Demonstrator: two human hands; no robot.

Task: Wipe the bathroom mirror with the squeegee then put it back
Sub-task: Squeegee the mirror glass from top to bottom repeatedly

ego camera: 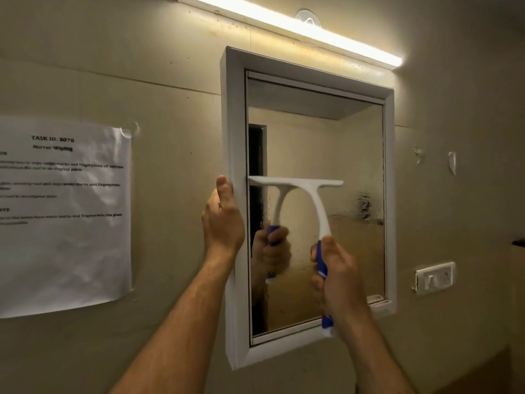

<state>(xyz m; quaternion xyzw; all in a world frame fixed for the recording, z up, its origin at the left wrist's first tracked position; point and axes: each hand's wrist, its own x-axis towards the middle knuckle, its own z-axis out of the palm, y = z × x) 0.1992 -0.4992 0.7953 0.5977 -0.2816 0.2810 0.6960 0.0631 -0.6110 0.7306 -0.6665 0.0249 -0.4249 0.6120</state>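
Wiping the white-framed wall mirror [315, 155] with the white, blue-handled plastic squeegee [301, 191].
Right hand [338, 277] grip wraps the handle; left hand [223, 220] clasps the frame, probably steadying it.

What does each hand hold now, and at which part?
The right hand grips the squeegee by its blue handle, blade against the mirror. The left hand grips the left side of the mirror's white frame.
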